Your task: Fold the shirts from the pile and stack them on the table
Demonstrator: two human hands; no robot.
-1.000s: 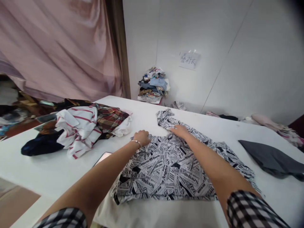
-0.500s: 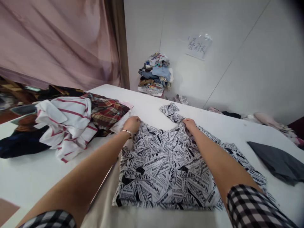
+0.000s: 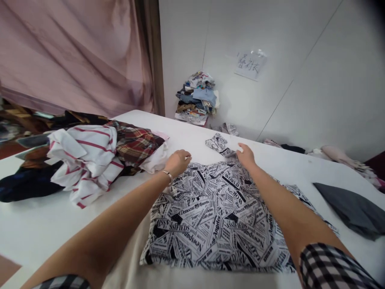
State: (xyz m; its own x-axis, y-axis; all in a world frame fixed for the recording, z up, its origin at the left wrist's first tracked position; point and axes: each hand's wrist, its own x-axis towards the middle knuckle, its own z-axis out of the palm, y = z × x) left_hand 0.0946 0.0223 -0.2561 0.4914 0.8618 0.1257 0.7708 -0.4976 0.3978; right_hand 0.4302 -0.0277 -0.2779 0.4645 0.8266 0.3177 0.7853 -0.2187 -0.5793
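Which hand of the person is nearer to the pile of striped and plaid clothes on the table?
Left. The left hand rests on the newsprint shirt at its far left corner, just beside the clothes pile. The right hand lies further right, at the shirt's far edge.

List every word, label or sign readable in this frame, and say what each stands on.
"WORLD", "Democrat Gazette", "Angeles": on the newspaper-print garment, under the left hand and right hand.
Other print on it: upside down or cut off.
Paper sign on the wall: handwritten characters, too blurred to read.
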